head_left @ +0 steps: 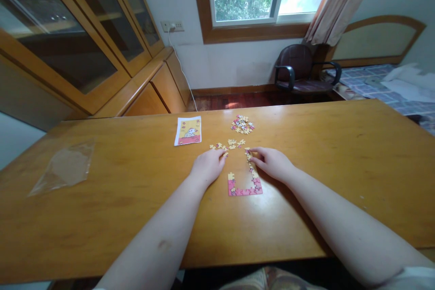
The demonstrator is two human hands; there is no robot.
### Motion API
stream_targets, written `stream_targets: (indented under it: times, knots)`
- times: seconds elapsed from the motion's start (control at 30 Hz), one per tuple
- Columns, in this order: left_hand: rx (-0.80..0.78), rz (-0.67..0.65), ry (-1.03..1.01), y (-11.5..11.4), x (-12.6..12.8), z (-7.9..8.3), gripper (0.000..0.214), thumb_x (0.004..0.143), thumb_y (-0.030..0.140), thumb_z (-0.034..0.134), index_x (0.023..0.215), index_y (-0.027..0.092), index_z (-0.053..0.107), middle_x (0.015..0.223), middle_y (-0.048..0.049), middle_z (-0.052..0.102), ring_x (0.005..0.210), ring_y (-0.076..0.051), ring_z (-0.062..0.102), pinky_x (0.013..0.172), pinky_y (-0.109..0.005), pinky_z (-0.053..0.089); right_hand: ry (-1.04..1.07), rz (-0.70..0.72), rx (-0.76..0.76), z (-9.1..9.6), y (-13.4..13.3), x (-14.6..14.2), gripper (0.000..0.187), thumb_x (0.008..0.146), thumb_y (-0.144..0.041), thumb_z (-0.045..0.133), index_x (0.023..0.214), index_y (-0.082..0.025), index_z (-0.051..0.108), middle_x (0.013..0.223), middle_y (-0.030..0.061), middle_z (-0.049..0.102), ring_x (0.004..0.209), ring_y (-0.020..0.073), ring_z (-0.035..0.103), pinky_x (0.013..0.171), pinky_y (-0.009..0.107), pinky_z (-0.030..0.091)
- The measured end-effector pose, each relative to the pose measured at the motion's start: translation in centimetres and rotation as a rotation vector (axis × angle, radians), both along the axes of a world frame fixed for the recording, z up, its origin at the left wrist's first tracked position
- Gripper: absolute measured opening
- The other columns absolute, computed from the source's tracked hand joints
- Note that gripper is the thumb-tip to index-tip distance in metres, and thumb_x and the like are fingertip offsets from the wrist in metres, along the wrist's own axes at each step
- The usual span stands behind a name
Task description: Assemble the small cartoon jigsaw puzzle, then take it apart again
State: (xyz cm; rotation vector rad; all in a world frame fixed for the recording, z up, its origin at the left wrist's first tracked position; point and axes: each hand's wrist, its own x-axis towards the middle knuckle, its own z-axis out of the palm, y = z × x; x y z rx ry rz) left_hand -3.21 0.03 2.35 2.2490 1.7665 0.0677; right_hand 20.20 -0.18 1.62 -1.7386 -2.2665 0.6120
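A partly joined jigsaw border (245, 186), pink and yellow, lies on the wooden table (136, 217) in front of me. My left hand (209, 165) rests palm down left of it, its fingertips pinched on a small loose piece. My right hand (273, 161) lies beside the border's right strip, fingers curled and touching the strip's upper end. Several loose pieces (228, 144) are scattered just beyond both hands. A small heap of pieces (242, 124) sits farther back. A picture card (188, 130) showing the puzzle image lies to the left of the heap.
An empty clear plastic bag (64, 167) lies at the table's left. Glass-door wooden cabinets (84, 45) stand along the left wall. Beyond the table are a dark armchair (299, 70), a window and a bed (384, 84) at the right.
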Motion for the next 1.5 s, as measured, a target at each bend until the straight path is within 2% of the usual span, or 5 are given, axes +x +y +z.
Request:
stream_targets:
  times: [0.23, 0.63, 0.93, 1.07, 1.5]
  knots:
    - [0.002, -0.016, 0.023, -0.06, 0.09, 0.14, 0.041, 0.093, 0.036, 0.040, 0.133, 0.031, 0.048, 0.124, -0.0047, 0.063, 0.110, -0.022, 0.060, 0.090, -0.031, 0.046, -0.006, 0.004, 0.011, -0.23, 0.04, 0.01, 0.036, 0.088, -0.044, 0.051, 0.119, -0.029, 0.062, 0.082, 0.0027, 0.069, 0.073, 0.0167, 0.061, 0.065, 0.025, 0.041]
    - [0.016, -0.002, 0.033, 0.28, -0.10, -0.15, 0.044, 0.093, 0.041, 0.039, 0.134, 0.029, 0.047, 0.125, -0.0068, 0.062, 0.109, -0.025, 0.061, 0.089, -0.035, 0.047, -0.005, -0.002, -0.002, 0.00, 0.01, -0.01, 0.037, 0.087, -0.044, 0.051, 0.119, -0.029, 0.063, 0.083, 0.0030, 0.069, 0.074, 0.0174, 0.061, 0.065, 0.025, 0.041]
    - [0.019, 0.110, 0.112, -0.20, -0.05, 0.61, 0.034, 0.092, 0.031, 0.035, 0.111, 0.026, 0.063, 0.105, -0.0072, 0.070, 0.091, -0.024, 0.066, 0.075, -0.033, 0.050, -0.012, 0.002, 0.002, 0.01, -0.04, 0.07, 0.037, 0.088, -0.044, 0.050, 0.119, -0.029, 0.063, 0.082, 0.0031, 0.069, 0.073, 0.0172, 0.061, 0.064, 0.025, 0.040]
    - [0.047, 0.038, 0.065, -0.41, 0.02, 0.56, 0.031, 0.090, 0.029, 0.039, 0.106, 0.028, 0.066, 0.105, -0.0039, 0.070, 0.094, -0.022, 0.065, 0.077, -0.031, 0.049, -0.010, 0.003, -0.002, 0.03, -0.03, 0.04, 0.037, 0.088, -0.043, 0.051, 0.120, -0.029, 0.062, 0.082, 0.0029, 0.068, 0.073, 0.0167, 0.061, 0.064, 0.024, 0.040]
    - [0.025, -0.003, 0.018, -0.14, 0.00, -0.19, 0.041, 0.088, 0.026, 0.042, 0.123, 0.031, 0.061, 0.120, -0.0009, 0.066, 0.106, -0.023, 0.062, 0.087, -0.033, 0.049, -0.025, 0.010, -0.004, 0.17, -0.09, -0.09, 0.037, 0.088, -0.042, 0.051, 0.121, -0.029, 0.062, 0.085, 0.0028, 0.069, 0.074, 0.0167, 0.061, 0.066, 0.025, 0.041]
